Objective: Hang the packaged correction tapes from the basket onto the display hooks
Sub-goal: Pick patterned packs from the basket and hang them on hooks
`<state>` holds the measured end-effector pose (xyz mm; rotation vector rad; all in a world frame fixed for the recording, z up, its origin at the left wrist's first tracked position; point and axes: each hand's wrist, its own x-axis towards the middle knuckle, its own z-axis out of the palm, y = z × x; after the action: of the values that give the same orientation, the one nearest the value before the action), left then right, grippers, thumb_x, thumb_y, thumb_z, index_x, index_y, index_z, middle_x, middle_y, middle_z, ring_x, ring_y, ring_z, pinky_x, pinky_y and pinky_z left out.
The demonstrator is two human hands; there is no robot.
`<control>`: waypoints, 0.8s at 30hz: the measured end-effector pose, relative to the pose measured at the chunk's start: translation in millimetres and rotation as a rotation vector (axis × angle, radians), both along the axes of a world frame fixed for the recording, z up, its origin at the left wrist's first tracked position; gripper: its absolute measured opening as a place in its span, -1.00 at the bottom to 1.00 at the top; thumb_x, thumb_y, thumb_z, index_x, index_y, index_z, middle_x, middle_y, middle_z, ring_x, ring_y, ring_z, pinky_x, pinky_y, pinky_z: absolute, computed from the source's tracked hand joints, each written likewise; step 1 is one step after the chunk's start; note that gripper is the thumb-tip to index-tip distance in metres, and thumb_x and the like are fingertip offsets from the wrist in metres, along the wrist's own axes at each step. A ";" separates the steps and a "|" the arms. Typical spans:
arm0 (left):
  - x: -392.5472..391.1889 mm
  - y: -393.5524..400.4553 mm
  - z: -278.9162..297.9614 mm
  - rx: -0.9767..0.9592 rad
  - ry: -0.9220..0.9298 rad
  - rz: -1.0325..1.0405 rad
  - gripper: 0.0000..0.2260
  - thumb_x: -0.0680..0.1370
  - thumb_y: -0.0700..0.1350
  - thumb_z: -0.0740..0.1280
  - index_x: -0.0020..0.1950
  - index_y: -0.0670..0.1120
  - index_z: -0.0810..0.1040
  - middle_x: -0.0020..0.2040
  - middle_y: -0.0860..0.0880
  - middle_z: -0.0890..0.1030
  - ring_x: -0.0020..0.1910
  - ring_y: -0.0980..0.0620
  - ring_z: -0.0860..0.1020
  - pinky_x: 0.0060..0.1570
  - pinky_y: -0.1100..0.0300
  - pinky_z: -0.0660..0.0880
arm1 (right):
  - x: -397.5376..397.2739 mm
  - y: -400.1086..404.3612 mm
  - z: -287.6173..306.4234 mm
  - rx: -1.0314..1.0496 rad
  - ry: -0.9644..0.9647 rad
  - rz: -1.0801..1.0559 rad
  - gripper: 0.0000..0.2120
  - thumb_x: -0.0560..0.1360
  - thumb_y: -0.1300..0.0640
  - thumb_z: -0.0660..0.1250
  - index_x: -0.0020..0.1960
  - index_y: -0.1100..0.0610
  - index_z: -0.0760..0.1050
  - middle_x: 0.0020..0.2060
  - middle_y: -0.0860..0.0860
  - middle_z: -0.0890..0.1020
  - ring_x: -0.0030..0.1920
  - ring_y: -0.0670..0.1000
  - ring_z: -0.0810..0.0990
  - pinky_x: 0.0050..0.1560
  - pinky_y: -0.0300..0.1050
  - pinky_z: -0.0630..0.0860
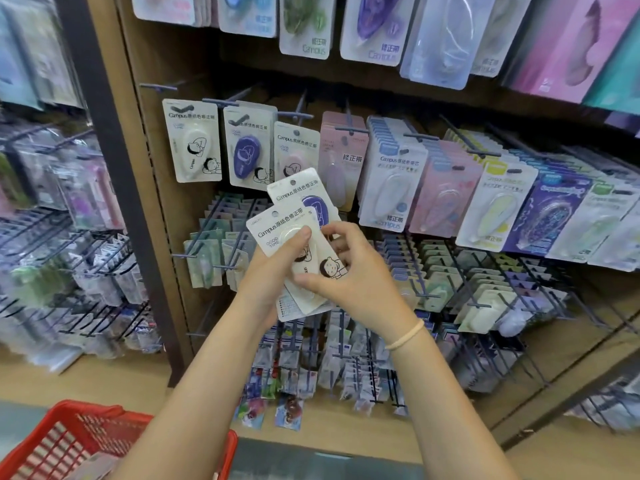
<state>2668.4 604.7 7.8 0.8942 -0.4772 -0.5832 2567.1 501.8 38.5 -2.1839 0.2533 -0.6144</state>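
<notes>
Nearest the camera, a red basket [114, 441] is seen below and to the left of the hands, with pale packets dimly visible inside it. Two forearms are raised from the bottom edge toward the display, and a thin pale band [405, 336] is worn on the right wrist.

A small stack of packaged correction tapes is held between the two hands in front of the shelving. The left hand [273, 268] is wrapped round the stack from beneath, its thumb pressed on the front white packet [277, 230]. The right hand [356, 271] is closed on the same stack from the right, with thumb laid on the lower face and fingers curled behind the edge. A purple packet [308, 199] is fanned out behind the white one, just above the hands.

Directly above the hands, matching packets are hung on display hooks [221, 102]: a hanging white one [192, 142] up and to the left, a hanging purple one [247, 150] beside it. Further rows of carded tapes [446, 188] are ranged to the upper right of the hands.
</notes>
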 end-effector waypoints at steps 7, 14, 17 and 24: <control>1.7 6.9 2.2 0.007 0.009 0.015 -0.51 0.52 -0.02 0.48 0.43 -0.08 0.51 0.23 -0.14 0.69 0.20 -0.18 0.66 0.10 -0.08 0.63 | 6.9 -1.9 -2.7 0.196 -0.030 0.001 -0.58 0.39 0.12 0.60 0.11 -0.01 0.44 0.00 0.07 0.63 0.00 0.14 0.64 0.04 0.08 0.63; 18.0 30.3 -0.4 -0.014 0.032 0.025 -0.56 0.53 -0.04 0.39 0.42 -0.07 0.52 0.23 -0.16 0.68 0.17 -0.17 0.68 0.02 -0.05 0.67 | 29.4 6.1 -6.3 0.379 -0.079 0.034 -0.71 0.49 0.16 0.51 0.03 0.12 0.39 -0.05 0.08 0.69 -0.09 0.05 0.69 -0.09 -0.05 0.62; 28.9 40.4 -4.7 -0.017 0.045 0.059 -0.56 0.57 -0.07 0.45 0.43 -0.09 0.51 0.26 -0.16 0.67 0.19 -0.19 0.67 0.01 -0.06 0.66 | 43.6 11.1 -4.4 0.440 -0.114 0.054 -0.72 0.53 0.16 0.46 0.03 0.10 0.34 -0.14 0.05 0.69 -0.13 0.03 0.66 -0.08 0.02 0.57; 62.3 75.2 -16.3 -0.015 0.114 0.345 -0.59 0.58 -0.23 0.40 0.43 -0.14 0.49 0.24 -0.14 0.68 0.11 -0.11 0.70 -0.03 0.01 0.68 | 85.0 32.9 3.7 0.423 -0.246 0.111 -0.63 0.58 0.26 0.38 0.24 -0.06 0.34 0.06 0.07 0.71 0.03 0.04 0.71 0.06 0.03 0.66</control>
<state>2730.7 679.9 -8.6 0.8991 -0.2168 -0.3122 2652.1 534.7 42.2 -1.6879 0.1169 -0.6902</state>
